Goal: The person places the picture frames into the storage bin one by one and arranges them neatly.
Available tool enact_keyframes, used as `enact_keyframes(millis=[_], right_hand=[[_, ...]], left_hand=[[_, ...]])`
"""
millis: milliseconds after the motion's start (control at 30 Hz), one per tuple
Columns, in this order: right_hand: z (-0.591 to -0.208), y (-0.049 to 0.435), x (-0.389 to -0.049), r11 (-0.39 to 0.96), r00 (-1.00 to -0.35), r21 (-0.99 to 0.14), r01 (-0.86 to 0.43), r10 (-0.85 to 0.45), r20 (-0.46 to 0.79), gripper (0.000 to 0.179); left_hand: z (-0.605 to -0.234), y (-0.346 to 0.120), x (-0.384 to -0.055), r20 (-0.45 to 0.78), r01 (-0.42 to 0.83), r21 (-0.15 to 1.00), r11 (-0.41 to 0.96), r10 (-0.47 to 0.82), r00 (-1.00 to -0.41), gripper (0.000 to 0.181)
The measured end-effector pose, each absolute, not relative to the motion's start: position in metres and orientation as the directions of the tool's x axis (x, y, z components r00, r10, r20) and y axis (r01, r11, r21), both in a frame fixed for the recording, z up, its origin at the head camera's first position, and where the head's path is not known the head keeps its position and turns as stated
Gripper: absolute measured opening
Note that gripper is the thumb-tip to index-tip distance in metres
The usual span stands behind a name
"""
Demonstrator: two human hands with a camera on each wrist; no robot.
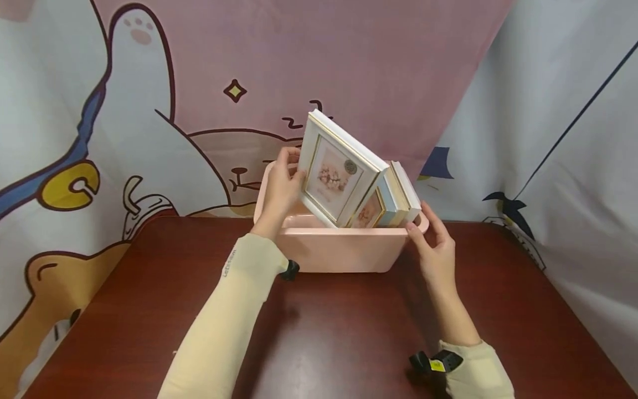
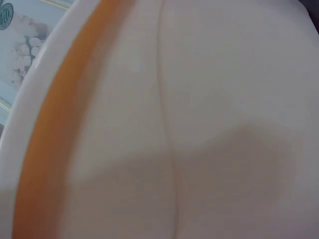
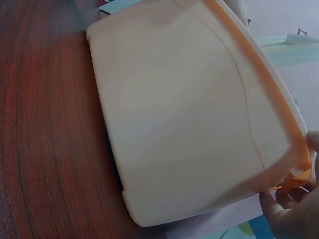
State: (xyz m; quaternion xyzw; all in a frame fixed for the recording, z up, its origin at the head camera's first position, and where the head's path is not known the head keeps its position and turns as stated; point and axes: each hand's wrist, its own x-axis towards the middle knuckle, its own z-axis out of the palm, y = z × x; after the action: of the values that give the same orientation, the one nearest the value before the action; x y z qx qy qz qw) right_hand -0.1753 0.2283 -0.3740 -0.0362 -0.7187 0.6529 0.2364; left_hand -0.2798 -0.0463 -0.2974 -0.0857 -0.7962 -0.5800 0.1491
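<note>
A white picture frame (image 1: 344, 149) with gold trim and a pink flower print leans at a slant, its lower part inside a pale pink plastic bin (image 1: 344, 252). My left hand (image 1: 283, 185) holds its left edge, thumb on the front side. Behind it, several more frames lean against the bin's right end, among them a light blue one (image 1: 390, 202) and a white one (image 1: 407, 188). My right hand (image 1: 436, 244) grips the rim at that end, thumb in front. In the right wrist view, the fingers (image 3: 274, 211) curl at the rim's corner. The left wrist view is mostly filled by the bin wall (image 2: 199, 99).
The bin stands toward the back of a dark red-brown wooden table (image 1: 339, 332). A cartoon-print cloth (image 1: 349, 61) hangs right behind it, and a pale curtain (image 1: 573, 138) hangs on the right. Each wrist wears a small black camera (image 1: 436, 363).
</note>
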Motion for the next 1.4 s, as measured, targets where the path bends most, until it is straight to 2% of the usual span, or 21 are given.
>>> enact_keyframes(millis=[133,300,567,833,967,1200,1300,1400], right_hand=[[-0.373,0.228,-0.177,0.136,-0.881,-0.952,-0.274,0.362,0.305,0.053],[-0.373,0.229,-0.177,0.108,-0.884,-0.954,-0.279,0.359,0.299,0.053],[-0.377,0.228,-0.177,0.104,-0.884,-0.957,-0.272,0.365,0.292,0.053],[-0.377,0.227,-0.175,0.081,-0.889,-0.961,-0.266,0.366,0.277,0.053],[-0.377,0.228,-0.175,0.081,-0.889,-0.962,-0.262,0.367,0.274,0.053],[-0.375,0.227,-0.176,0.085,-0.892,-0.963,-0.257,0.362,0.27,0.054],[-0.375,0.227,-0.176,0.086,-0.889,-0.961,-0.264,0.364,0.277,0.054],[-0.375,0.227,-0.175,0.095,-0.886,-0.958,-0.27,0.364,0.286,0.054]], left_hand=[[-0.297,-0.039,-0.28,0.31,0.3,0.878,0.372,0.036,-0.95,0.038],[-0.3,-0.024,-0.282,0.236,0.262,0.901,0.345,0.117,-0.965,0.039],[-0.304,-0.008,-0.286,0.178,0.213,0.865,0.455,0.119,-0.977,0.045],[-0.31,-0.007,-0.289,0.138,0.197,0.875,0.443,0.164,-0.977,0.045],[-0.312,-0.008,-0.288,0.111,0.204,0.874,0.442,0.227,-0.968,0.05],[-0.313,-0.01,-0.288,0.04,0.23,0.792,0.565,0.328,-0.944,0.067],[-0.312,-0.008,-0.287,-0.064,0.196,0.781,0.593,0.387,-0.92,0.076],[-0.312,-0.008,-0.284,-0.184,0.164,0.769,0.618,0.46,-0.868,0.085]])
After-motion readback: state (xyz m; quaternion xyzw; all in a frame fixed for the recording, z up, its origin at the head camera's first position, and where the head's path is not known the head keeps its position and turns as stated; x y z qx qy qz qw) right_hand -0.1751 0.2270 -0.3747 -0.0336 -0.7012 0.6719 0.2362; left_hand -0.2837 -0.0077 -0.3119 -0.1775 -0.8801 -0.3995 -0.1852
